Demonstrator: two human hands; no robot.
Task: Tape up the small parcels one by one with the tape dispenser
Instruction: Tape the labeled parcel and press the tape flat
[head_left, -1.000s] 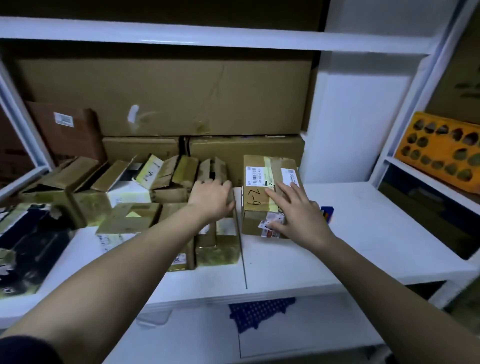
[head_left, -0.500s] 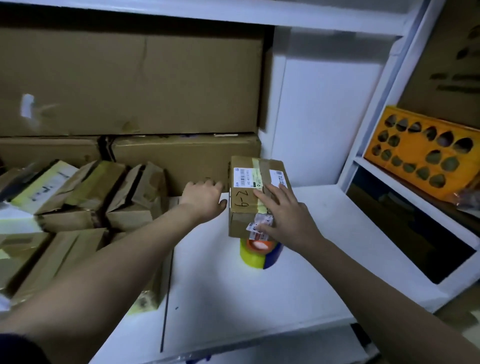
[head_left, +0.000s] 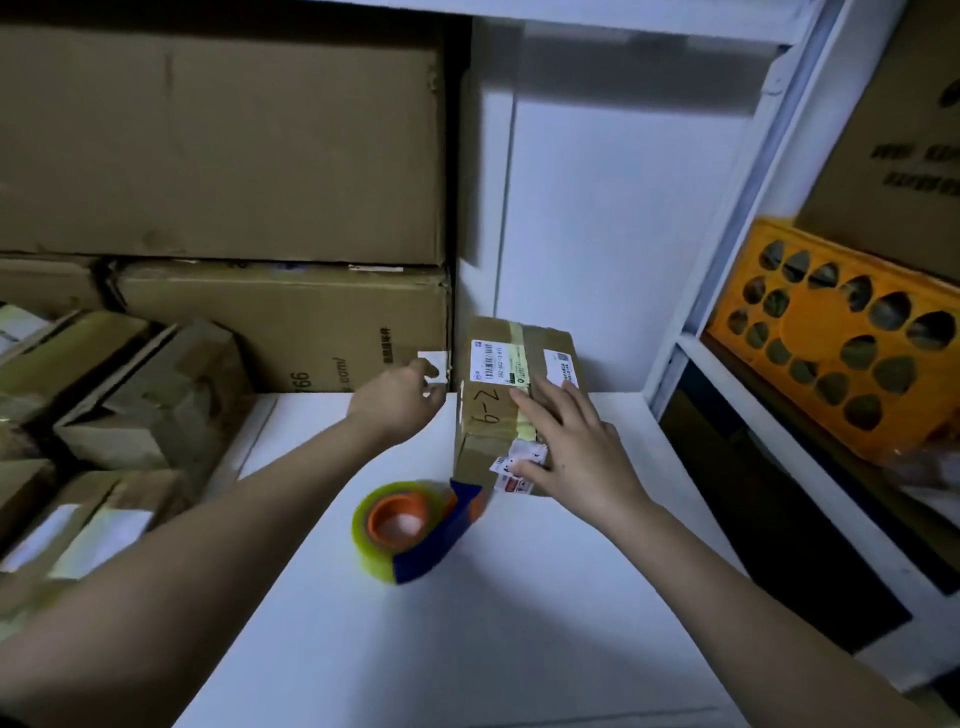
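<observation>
Landmark: small parcel (head_left: 511, 395), brown cardboard, marked "6-7" by hand, lying flat on the white shelf (head_left: 519, 623) near its back wall. Yellowish tape strip runs along the parcel's top; white barcode labels at its far end, one more label with red print at its near right corner.

Right hand (head_left: 576, 457): on top of the parcel, fingers straight and slightly spread, pressing flat on the tape strip; thumb at the near-corner label. Nothing gripped.

Left hand (head_left: 397, 397): just left of the parcel, at its far left corner, fingers loosely curled. Whether it touches the parcel's side cannot be told; fingertips partly hidden. Holds nothing visible.

Tape dispenser (head_left: 415, 527): lies on the shelf just in front of the parcel's near left corner, yellow-green roll on an orange core, blue body toward the parcel. Neither hand is on it.

Left of the parcel: several more small parcels (head_left: 150, 395), flaps up, crowded together. Behind them, large cartons (head_left: 223, 150) stacked. Right of the parcel, on the neighbouring rack: an orange crate (head_left: 841, 343).
</observation>
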